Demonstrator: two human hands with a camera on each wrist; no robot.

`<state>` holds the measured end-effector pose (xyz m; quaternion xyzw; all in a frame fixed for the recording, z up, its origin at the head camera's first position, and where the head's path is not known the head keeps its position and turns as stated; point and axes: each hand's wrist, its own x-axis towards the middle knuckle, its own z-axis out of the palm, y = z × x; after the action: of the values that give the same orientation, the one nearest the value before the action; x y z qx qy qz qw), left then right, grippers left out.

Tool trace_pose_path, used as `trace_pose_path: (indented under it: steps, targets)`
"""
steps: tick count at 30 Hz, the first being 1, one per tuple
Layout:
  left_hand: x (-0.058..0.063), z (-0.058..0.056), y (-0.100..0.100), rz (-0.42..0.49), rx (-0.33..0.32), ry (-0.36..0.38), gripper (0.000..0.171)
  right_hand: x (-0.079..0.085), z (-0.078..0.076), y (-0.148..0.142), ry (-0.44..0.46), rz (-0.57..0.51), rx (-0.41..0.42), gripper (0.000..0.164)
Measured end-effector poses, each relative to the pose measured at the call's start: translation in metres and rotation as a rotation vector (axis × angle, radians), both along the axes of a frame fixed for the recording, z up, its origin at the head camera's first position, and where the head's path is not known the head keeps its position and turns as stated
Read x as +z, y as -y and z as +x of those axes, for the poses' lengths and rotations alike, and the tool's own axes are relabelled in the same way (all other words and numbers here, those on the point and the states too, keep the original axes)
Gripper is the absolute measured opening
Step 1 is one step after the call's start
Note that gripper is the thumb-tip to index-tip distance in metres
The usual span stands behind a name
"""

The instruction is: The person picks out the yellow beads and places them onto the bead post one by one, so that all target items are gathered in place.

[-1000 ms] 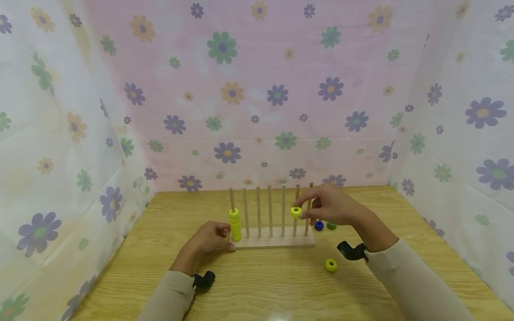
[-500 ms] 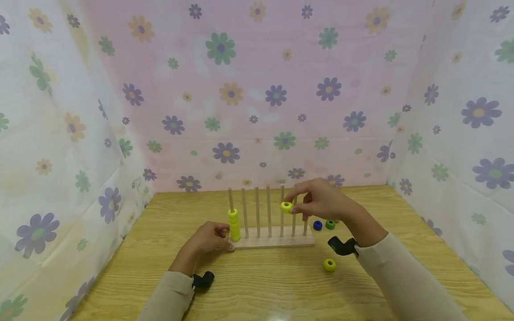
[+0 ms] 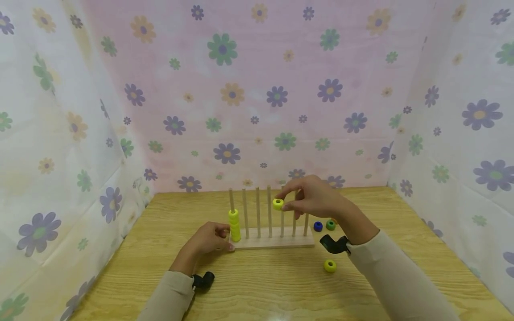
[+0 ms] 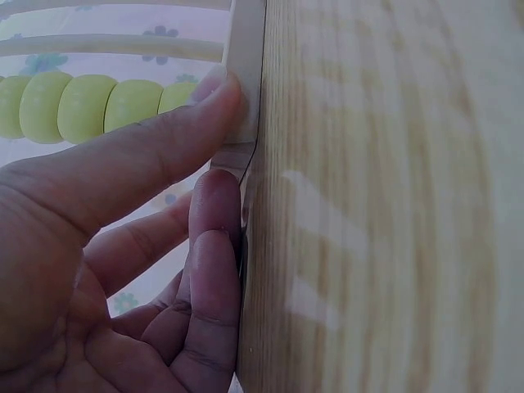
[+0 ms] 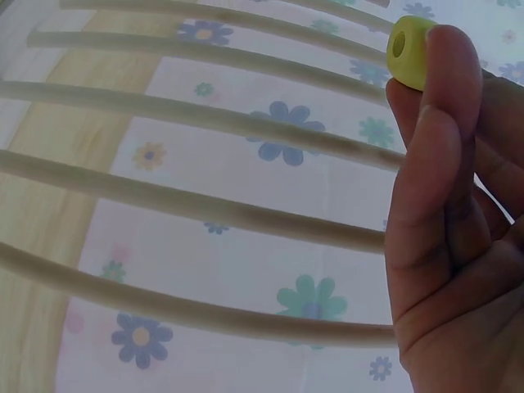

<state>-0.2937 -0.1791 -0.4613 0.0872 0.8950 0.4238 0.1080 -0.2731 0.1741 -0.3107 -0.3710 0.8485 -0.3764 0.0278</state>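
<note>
A wooden peg rack (image 3: 273, 241) with several upright dowels stands on the table. Several yellow beads (image 3: 234, 226) are stacked on its leftmost dowel. My left hand (image 3: 209, 237) holds the left end of the rack's base; in the left wrist view its thumb (image 4: 217, 98) presses the base beside the bead stack. With thumb and index finger, my right hand (image 3: 315, 198) pinches one yellow bead (image 3: 278, 204) in front of the dowels toward the right, near their upper part. The right wrist view shows the hole of this bead (image 5: 409, 51), which is apart from any dowel.
Right of the rack lie a blue bead (image 3: 318, 226) and a green bead (image 3: 331, 224). A loose yellow bead (image 3: 330, 266) rests nearer the front. Flowered cloth (image 3: 257, 111) hangs behind the wooden table (image 3: 257, 285) and at both sides.
My right hand has moved left and slightly up along the dowels, carrying the yellow bead. The left hand keeps its place on the rack.
</note>
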Motion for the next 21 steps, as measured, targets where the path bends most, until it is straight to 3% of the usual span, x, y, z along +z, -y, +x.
trace_pose_path:
  steps: [8, 15, 21]
  targets:
    - [-0.002, -0.001, 0.000, -0.002, -0.010, -0.012, 0.070, 0.005, 0.000, 0.009, -0.009, -0.012, -0.030, 0.025]
    - [-0.003, -0.002, 0.000, -0.007, -0.008, -0.017, 0.070, 0.006, -0.002, 0.020, 0.012, -0.095, -0.007, 0.024]
    - [-0.003, -0.002, 0.000, -0.011, -0.012, -0.019, 0.068, 0.007, -0.005, 0.030, 0.012, -0.080, -0.035, 0.025]
